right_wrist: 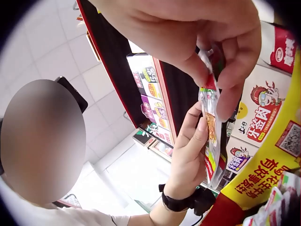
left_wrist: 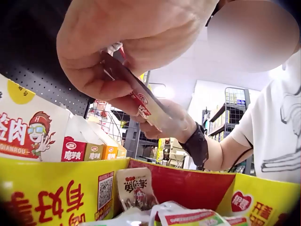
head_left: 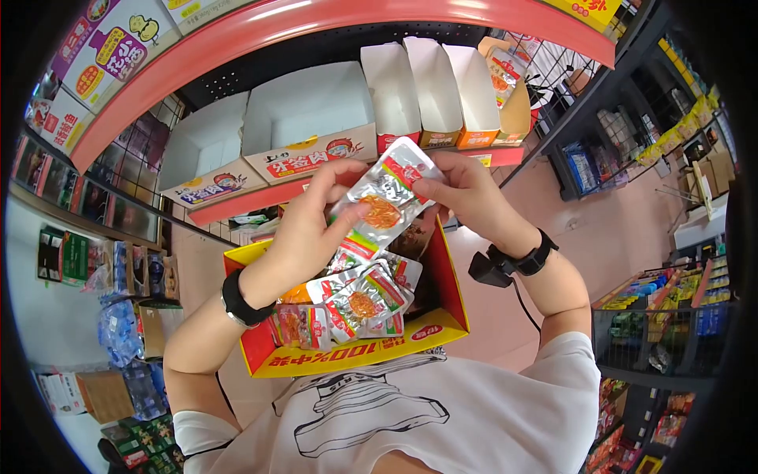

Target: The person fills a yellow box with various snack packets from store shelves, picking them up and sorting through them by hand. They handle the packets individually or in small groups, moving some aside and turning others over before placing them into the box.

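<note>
Both hands grip one silver snack packet (head_left: 387,197) with a red and green label, tilted above a yellow box. In the head view my left hand (head_left: 312,221) pinches its lower left side, thumb on the front. My right hand (head_left: 478,197) pinches its upper right edge. Below, the yellow box (head_left: 454,336) with red inner walls holds several similar silver packets (head_left: 363,304). The left wrist view shows the held packet (left_wrist: 141,96) edge-on between the fingers; the right wrist view shows its side (right_wrist: 211,127) too.
Open-topped white cartons (head_left: 308,118) and narrower ones (head_left: 430,95) stand on a shelf with a red edge (head_left: 229,207) beyond the box. A carton at the shelf's right holds a packet (head_left: 504,75). More stocked racks (head_left: 671,316) are at the right.
</note>
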Demonstrator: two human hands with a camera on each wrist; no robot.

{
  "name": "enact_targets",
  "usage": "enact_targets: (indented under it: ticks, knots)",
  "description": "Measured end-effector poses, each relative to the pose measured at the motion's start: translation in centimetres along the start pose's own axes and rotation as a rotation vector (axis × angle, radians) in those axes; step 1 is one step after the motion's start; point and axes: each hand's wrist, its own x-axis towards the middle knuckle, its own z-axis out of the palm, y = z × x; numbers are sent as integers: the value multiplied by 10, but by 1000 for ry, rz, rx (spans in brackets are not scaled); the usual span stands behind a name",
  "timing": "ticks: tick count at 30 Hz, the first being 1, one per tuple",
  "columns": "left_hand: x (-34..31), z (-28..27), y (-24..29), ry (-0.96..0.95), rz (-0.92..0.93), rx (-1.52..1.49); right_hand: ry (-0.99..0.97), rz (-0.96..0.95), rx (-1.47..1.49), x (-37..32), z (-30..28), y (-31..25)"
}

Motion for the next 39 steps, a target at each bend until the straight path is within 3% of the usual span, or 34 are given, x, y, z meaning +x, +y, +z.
enact_targets:
  ticks: [1,3,5,9,12,18,21,24,26,28,31,35,37,39]
  knots:
    - [-1,1,1,-27,-22,-80,6,0,-6,-2,-6,-2]
    - [-2,0,4,29,27,-74,182,-249,-138,-7,-26,-7]
    - [-3,-6,4,91,54,-95,512,-438,-331,-15,-48,-24]
    - [-10,-25,-6,119,-23,-90,975,-679,-527,-10,-118,-30]
    - [-14,-35,-20,83,-21,-77,1193,-554,-1205,-1,-149,-28]
    - [-23,-35,-18,47,-88,-89,1056,-295,-1570,37,-178,-18]
    - [-27,-36,-17,-11,-93,-49,986,-240,-1534,66,-198,-8]
    - [-32,-40,-17,-263,-127,113,891,-150,-1541,86,-213,-7]
    - [-39,-41,-17,-318,-163,163,836,-152,-1525,105,-230,5]
    - [-45,-44,-24,-502,-79,410,821,-65,-1389,117,-237,6]
    - [-53,-44,-33,-516,-118,399,683,31,-1355,134,-255,14]
    - [-60,-47,-43,-505,-97,430,699,-33,-1374,143,-267,24]
    - [-62,-48,-47,-502,-94,447,917,-35,-1279,126,-234,9]
    - [-63,-50,-50,-500,-93,462,936,-51,-1275,121,-229,9]
